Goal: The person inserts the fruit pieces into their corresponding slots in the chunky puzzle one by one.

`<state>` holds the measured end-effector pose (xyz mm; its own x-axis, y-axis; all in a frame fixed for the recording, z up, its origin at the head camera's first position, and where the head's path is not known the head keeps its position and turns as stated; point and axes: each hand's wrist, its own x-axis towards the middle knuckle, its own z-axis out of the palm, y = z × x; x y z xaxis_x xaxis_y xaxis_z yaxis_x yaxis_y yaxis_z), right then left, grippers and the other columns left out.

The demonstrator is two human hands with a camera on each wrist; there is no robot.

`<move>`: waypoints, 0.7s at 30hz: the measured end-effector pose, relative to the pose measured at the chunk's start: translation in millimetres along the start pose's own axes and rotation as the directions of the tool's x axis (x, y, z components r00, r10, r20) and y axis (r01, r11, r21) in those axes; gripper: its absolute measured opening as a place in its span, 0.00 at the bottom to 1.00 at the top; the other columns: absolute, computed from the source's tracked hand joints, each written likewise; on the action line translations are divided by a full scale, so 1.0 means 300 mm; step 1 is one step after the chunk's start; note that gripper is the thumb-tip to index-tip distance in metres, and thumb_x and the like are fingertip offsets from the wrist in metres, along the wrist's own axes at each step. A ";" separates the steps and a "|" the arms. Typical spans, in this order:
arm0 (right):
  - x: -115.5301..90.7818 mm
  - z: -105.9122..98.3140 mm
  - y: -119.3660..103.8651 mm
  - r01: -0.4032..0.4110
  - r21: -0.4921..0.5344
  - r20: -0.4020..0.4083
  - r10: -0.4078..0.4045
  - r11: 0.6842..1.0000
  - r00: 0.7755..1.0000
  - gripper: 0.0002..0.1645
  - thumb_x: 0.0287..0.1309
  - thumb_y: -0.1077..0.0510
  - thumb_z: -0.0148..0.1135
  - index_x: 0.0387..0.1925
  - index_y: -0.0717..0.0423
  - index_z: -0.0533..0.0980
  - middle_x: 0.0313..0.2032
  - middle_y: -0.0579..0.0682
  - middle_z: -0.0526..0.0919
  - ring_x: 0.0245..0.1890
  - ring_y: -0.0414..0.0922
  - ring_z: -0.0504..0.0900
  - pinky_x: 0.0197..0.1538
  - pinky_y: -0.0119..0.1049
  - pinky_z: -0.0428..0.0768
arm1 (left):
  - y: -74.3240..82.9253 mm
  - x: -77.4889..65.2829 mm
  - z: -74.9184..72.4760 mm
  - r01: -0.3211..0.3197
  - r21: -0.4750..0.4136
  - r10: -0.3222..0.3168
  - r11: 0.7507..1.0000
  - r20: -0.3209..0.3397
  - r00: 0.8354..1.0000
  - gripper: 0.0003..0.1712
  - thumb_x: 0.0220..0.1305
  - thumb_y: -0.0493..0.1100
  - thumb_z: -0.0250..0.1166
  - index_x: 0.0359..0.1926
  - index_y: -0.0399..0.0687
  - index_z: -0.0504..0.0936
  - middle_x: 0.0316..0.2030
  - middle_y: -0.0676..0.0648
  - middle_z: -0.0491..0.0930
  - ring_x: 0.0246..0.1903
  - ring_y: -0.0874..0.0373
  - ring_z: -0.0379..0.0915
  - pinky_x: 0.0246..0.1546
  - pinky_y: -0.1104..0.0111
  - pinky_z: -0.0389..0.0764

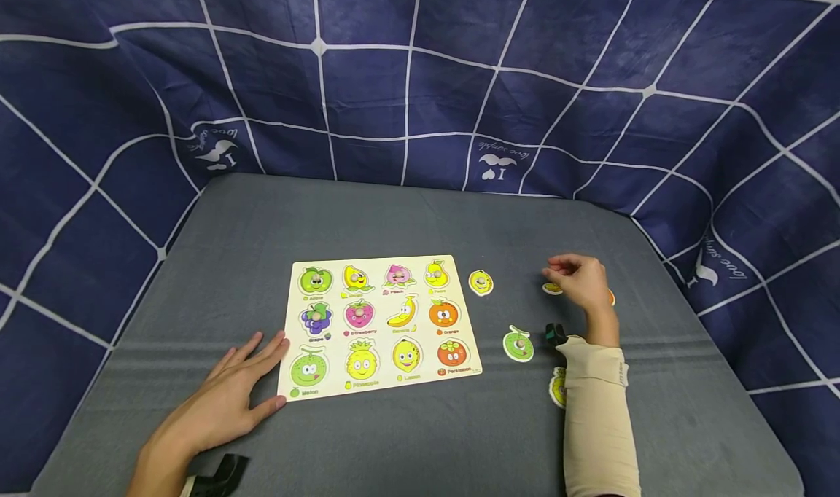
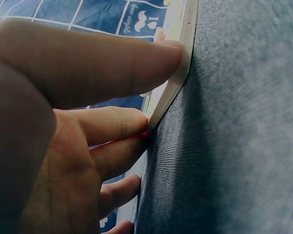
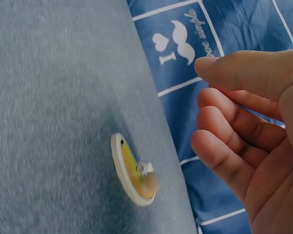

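The wooden fruit puzzle board (image 1: 383, 329) lies on the grey table, its printed fruit spots filled with pictures, some with visible knobs. My left hand (image 1: 219, 398) touches its left side with fingers spread. In the left wrist view the thumb (image 2: 158, 61) rests at the board's edge (image 2: 173, 80), with a fingertip at the corner. My right hand (image 1: 580, 282) hovers over the table right of the board, fingers loosely curled, with nothing visible in them. Below them in the right wrist view lies a yellow-orange knobbed piece (image 3: 129, 168); the head view shows this yellow piece (image 1: 553, 288) partly covered.
Between board and right arm lie a round yellow piece (image 1: 481, 283) and a green melon piece (image 1: 518, 345). A yellow-green piece (image 1: 558, 388) is partly under the right sleeve (image 1: 597, 409). An orange piece (image 1: 612, 297) peeks out beside the right wrist. Blue checked cloth (image 1: 367, 89) borders the table.
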<state>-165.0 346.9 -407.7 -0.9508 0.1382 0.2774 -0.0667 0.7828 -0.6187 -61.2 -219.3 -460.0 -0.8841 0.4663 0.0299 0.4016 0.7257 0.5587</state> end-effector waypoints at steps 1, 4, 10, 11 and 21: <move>-0.002 -0.002 0.005 -0.010 -0.002 0.000 0.010 1.000 1.000 0.12 0.52 0.66 0.73 0.38 0.71 0.84 0.31 0.61 0.86 0.23 0.26 0.75 0.26 0.19 0.74 | 0.000 0.000 0.000 -0.001 -0.001 0.001 1.000 0.000 1.000 0.47 0.54 0.48 0.75 0.71 0.36 0.66 0.71 0.37 0.61 0.70 0.30 0.50 0.64 0.34 0.48; -0.006 -0.007 0.020 -0.038 -0.015 -0.004 0.037 0.999 0.999 0.12 0.54 0.65 0.72 0.38 0.71 0.84 0.32 0.62 0.86 0.23 0.26 0.75 0.26 0.19 0.73 | -0.001 -0.001 -0.001 -0.002 -0.002 0.002 1.000 0.000 1.000 0.47 0.54 0.48 0.75 0.71 0.36 0.65 0.71 0.37 0.61 0.70 0.30 0.50 0.64 0.34 0.48; -0.017 -0.022 0.054 -0.060 -0.050 -0.019 0.060 0.997 0.998 0.12 0.55 0.65 0.71 0.39 0.70 0.84 0.33 0.62 0.86 0.23 0.25 0.74 0.26 0.19 0.73 | 0.001 0.000 0.000 0.001 0.004 -0.001 1.000 -0.003 1.000 0.48 0.54 0.48 0.75 0.71 0.36 0.66 0.71 0.37 0.62 0.69 0.29 0.50 0.65 0.34 0.48; -0.019 -0.024 0.058 -0.064 -0.052 -0.019 0.064 0.997 0.998 0.11 0.55 0.65 0.71 0.39 0.70 0.84 0.33 0.62 0.86 0.23 0.25 0.74 0.26 0.19 0.72 | 0.002 0.000 0.000 0.002 0.005 -0.002 1.000 -0.003 1.000 0.48 0.54 0.48 0.75 0.71 0.36 0.66 0.71 0.37 0.62 0.69 0.29 0.51 0.65 0.34 0.48; -0.033 -0.038 0.101 -0.131 -0.090 0.009 0.132 0.987 0.991 0.12 0.54 0.64 0.71 0.37 0.71 0.83 0.31 0.59 0.87 0.22 0.25 0.73 0.26 0.20 0.71 | 0.001 0.001 0.001 0.005 0.002 -0.005 1.000 0.001 1.000 0.47 0.53 0.48 0.76 0.71 0.35 0.66 0.71 0.37 0.61 0.70 0.29 0.50 0.64 0.34 0.48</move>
<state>-154.3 376.2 -420.8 -0.9538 0.2353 0.1867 0.0859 0.8093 -0.5810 -61.1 -218.7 -460.1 -0.8860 0.4630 0.0266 0.3977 0.7290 0.5571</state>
